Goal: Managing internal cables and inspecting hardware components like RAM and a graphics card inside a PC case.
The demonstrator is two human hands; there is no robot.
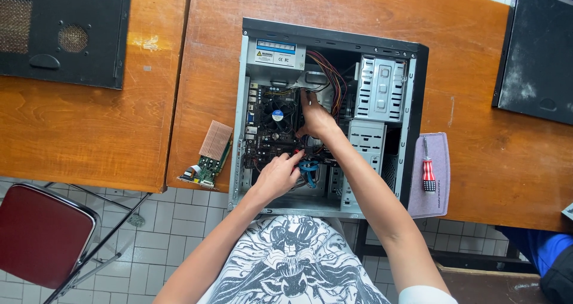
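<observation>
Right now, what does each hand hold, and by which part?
Left hand pinches a red cable at its end. Right hand reaches inside the case; whether it holds anything cannot be told.

I worked in a computer repair classroom: wooden desks [89,131], tiled floor [179,220], opened PC case [412,101], removed side panels [65,29], folding chair [42,232].
</observation>
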